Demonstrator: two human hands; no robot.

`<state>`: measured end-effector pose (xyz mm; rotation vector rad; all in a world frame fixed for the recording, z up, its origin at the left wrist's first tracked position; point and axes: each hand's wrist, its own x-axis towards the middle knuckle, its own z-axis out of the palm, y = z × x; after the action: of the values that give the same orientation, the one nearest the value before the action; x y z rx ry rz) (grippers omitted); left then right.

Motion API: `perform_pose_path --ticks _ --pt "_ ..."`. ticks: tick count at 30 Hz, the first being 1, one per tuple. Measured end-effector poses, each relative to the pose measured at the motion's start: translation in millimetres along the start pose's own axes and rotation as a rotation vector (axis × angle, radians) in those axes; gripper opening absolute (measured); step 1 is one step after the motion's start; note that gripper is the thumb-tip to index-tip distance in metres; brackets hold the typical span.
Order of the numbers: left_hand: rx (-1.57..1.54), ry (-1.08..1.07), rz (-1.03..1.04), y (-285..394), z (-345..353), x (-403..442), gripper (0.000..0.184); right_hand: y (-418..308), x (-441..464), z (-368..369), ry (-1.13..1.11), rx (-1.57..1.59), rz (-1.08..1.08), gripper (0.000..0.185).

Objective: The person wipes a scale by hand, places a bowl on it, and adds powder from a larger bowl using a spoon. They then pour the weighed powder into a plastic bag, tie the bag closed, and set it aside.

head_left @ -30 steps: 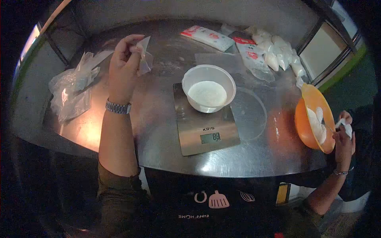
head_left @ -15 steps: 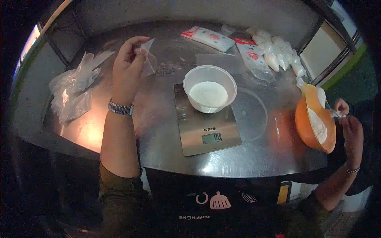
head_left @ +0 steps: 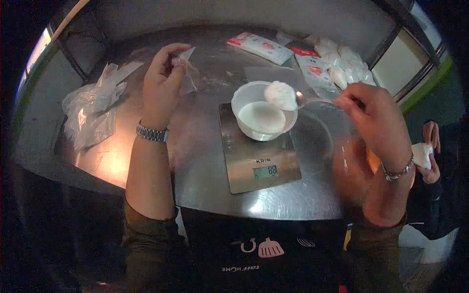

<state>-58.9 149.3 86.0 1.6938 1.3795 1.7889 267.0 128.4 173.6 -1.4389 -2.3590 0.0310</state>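
My left hand [head_left: 165,73] pinches a small clear plastic bag [head_left: 189,80], held up over the left half of the metal table. My right hand [head_left: 373,115] grips the thin handle of a spoon [head_left: 301,99] carrying a heaped lump of white powder [head_left: 280,95]. That load hangs over the right rim of a translucent plastic bowl [head_left: 246,124], which has white powder [head_left: 262,117] in its bottom. Under the bowl lies a flat kitchen scale [head_left: 235,171] with a lit display. An orange bowl [head_left: 374,161] is mostly hidden behind my right wrist.
Crumpled clear plastic bags [head_left: 90,110] lie at the left. Red-and-white packs [head_left: 261,48] and several small filled white bags [head_left: 344,66] are at the back right. Beyond my right wrist, another person's hand [head_left: 431,171] holds a white filled bag [head_left: 422,155].
My right hand has swung from the orange bowl leftward and up, bringing the loaded spoon over the translucent bowl. My left hand still holds the bag, nearly in place.
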Motion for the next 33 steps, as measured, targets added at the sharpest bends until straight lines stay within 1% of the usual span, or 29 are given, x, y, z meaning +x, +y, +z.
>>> perform_pose_path --ticks 1,5,7,8,10,13,16,20,22,26,29,31,33 --pt "-0.015 -0.018 0.016 -2.0 -0.4 -1.7 0.023 -2.5 0.2 5.5 0.029 -0.017 -0.061 0.019" --pt "-0.003 -0.006 -0.002 -2.9 0.9 -2.2 0.022 -7.2 6.9 12.7 0.020 -0.038 -0.075 0.020" --pt "0.069 -0.033 0.066 -3.7 -0.1 -2.2 0.022 -3.9 7.2 15.6 0.088 -0.035 -0.096 0.020" --pt "0.070 -0.033 0.066 -3.2 -0.2 -1.4 0.022 -4.4 7.8 15.5 0.089 -0.034 -0.097 0.020" --pt "0.037 -0.022 0.000 -1.7 1.2 -3.3 0.022 -5.8 6.1 14.7 0.096 -0.016 -0.031 0.019" --pt "-0.029 -0.007 -0.011 4.5 5.4 -5.0 0.022 -4.2 5.0 17.1 0.101 0.020 0.022 0.018" --pt "0.040 -0.029 0.046 -0.2 3.0 -4.4 0.021 -1.5 6.5 16.8 0.073 0.004 0.015 0.018" --pt "0.070 -0.026 0.009 -1.7 2.1 -4.5 0.021 1.6 5.9 20.3 0.118 -0.002 0.010 0.019" --pt "0.065 -0.025 0.054 -0.2 1.1 -3.8 0.022 2.7 6.9 19.2 0.095 0.017 0.011 0.018" --pt "0.095 0.012 0.076 0.5 -0.2 -2.7 0.021 0.3 5.5 19.0 0.089 0.015 0.022 0.017" --pt "0.102 0.026 0.063 -1.8 -2.4 -3.5 0.017 4.5 4.8 21.4 0.091 0.091 0.010 0.016" --pt "0.056 0.101 0.069 -8.8 -4.0 -3.7 0.013 3.9 3.7 19.4 0.081 0.113 -0.017 0.015" --pt "0.083 0.056 0.106 -12.0 -9.4 -2.5 0.011 0.6 2.1 17.7 0.086 0.087 0.001 0.015"
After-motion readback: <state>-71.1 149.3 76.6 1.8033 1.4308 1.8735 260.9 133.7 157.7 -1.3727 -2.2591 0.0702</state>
